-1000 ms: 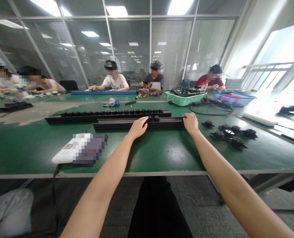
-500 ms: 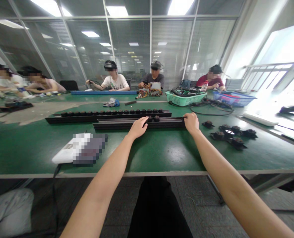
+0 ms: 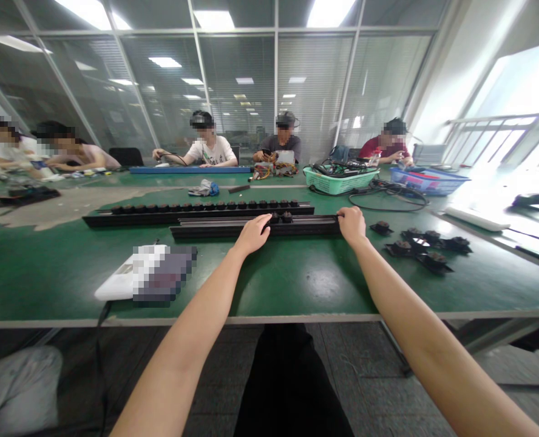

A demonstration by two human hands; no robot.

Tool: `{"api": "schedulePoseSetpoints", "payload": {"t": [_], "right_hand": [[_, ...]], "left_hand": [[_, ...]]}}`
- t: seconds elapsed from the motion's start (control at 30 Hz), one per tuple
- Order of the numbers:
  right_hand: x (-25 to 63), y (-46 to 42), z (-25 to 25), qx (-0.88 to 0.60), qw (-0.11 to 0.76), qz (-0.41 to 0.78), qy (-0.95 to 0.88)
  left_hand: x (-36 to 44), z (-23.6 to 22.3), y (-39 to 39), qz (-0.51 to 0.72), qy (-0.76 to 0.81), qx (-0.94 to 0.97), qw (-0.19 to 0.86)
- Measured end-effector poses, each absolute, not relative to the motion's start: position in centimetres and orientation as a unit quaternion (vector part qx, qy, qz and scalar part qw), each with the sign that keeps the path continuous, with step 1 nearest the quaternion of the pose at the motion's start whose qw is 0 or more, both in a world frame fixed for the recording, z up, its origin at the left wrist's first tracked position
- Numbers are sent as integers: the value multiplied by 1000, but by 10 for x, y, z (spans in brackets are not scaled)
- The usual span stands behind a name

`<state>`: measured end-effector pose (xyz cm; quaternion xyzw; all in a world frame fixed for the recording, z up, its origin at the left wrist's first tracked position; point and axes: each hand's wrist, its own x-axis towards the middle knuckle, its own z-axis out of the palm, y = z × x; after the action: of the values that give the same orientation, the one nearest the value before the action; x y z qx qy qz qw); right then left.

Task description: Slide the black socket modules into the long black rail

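Observation:
A long black rail [image 3: 219,231] with a channel along its top lies on the green table. Two small black round-topped pieces [image 3: 286,216] sit in that channel near its middle. My left hand [image 3: 254,233] is closed over the rail just left of these pieces, and its fingertips are partly hidden. At the rail's right end, my right hand [image 3: 352,226] grips it with fingers curled over the far side. Behind lies a second black rail [image 3: 196,213], carrying a row of similar round pieces. Several loose black pieces [image 3: 433,235] rest on the table beyond my right hand.
A white device [image 3: 124,276] with a cable lies front left. A green basket [image 3: 337,182] full of cables and a blue basket [image 3: 428,181] stand at the back right. Crumpled grey-blue cloth [image 3: 204,188] is behind the rails. Several people sit across the table.
My hands and both rails look almost unmoved. Across the table, the hand of a person in a white shirt has shifted slightly left and down.

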<state>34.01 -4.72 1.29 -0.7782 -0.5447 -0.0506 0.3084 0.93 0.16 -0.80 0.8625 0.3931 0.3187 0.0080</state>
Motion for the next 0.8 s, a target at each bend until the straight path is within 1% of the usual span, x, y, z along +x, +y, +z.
{"api": "schedulePoseSetpoints", "payload": {"t": [0.8], "right_hand": [[350, -44, 9, -780, 322, -46, -535]], "left_hand": [[8, -8, 2, 318, 393, 863, 6]]}}
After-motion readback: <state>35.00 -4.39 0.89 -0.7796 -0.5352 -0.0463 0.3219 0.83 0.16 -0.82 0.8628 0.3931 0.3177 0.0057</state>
